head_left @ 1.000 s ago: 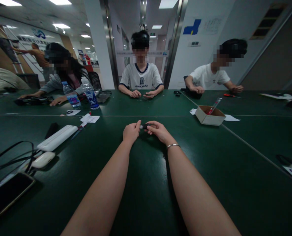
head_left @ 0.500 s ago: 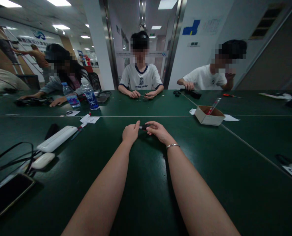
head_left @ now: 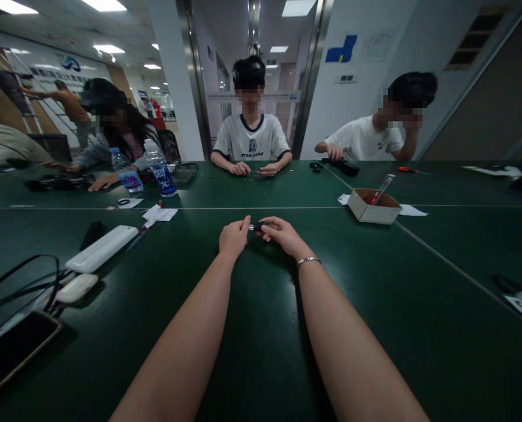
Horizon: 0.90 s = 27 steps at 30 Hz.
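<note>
Both my arms reach out over the dark green table [head_left: 375, 305]. My left hand [head_left: 233, 237] and my right hand [head_left: 282, 234] meet at the middle of the table, each pinching one end of a small dark part [head_left: 256, 226] held just above the surface. The fingers of both hands are closed on it. A thin bracelet sits on my right wrist. What the part is stays too small to make out.
A small cardboard box [head_left: 373, 206] with a red-tipped tool stands at the right. At the left lie a white oblong case [head_left: 101, 248], a white charger with black cables [head_left: 74, 288], a phone [head_left: 14, 350] and two water bottles [head_left: 160, 168]. Three people sit across the table.
My hands stay in place with the small part between them. The person at the far right has lifted a hand to the face.
</note>
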{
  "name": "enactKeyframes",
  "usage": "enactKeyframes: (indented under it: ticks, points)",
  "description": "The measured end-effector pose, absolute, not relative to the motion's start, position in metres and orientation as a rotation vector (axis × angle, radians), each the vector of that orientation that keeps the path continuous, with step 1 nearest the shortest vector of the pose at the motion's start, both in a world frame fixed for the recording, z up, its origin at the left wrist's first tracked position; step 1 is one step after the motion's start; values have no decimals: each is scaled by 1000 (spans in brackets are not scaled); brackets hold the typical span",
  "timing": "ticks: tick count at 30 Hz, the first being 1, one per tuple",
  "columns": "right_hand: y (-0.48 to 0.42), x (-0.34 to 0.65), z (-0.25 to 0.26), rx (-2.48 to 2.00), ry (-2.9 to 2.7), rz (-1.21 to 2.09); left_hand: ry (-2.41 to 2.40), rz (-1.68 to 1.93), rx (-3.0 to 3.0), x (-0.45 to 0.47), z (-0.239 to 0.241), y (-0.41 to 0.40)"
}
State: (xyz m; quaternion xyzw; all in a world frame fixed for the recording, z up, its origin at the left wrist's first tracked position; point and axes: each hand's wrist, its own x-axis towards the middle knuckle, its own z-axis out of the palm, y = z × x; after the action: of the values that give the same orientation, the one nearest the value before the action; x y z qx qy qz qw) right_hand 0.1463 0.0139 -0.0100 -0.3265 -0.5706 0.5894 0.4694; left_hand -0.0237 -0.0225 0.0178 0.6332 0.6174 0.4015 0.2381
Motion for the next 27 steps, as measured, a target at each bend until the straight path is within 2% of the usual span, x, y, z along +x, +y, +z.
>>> enactKeyframes:
  ticks: [7,10,14,18,22,25,27]
  points:
    - [15,144,-14,-865,-1499,1375,1584,1316,1741,-25,7,-16]
    - [14,137,-17,-1065,-1696,1035,1452,1367,1733,-25,1,-10]
    - [5,124,-16,-1292,-1959,471,1278,1260,1719,-22,-4,-7]
    - [-7,122,-13,-1305,-2081,293,1232,1223,1568,-21,-5,-8]
    - [-28,140,-3,-1290,-2126,431,1201,1116,1466,-42,2,-24]
    - [-72,155,33,-1148,-2091,765,1207,995,1427,-76,11,-58]
    - [-119,159,74,-859,-2120,1054,1260,937,1399,-104,17,-92]
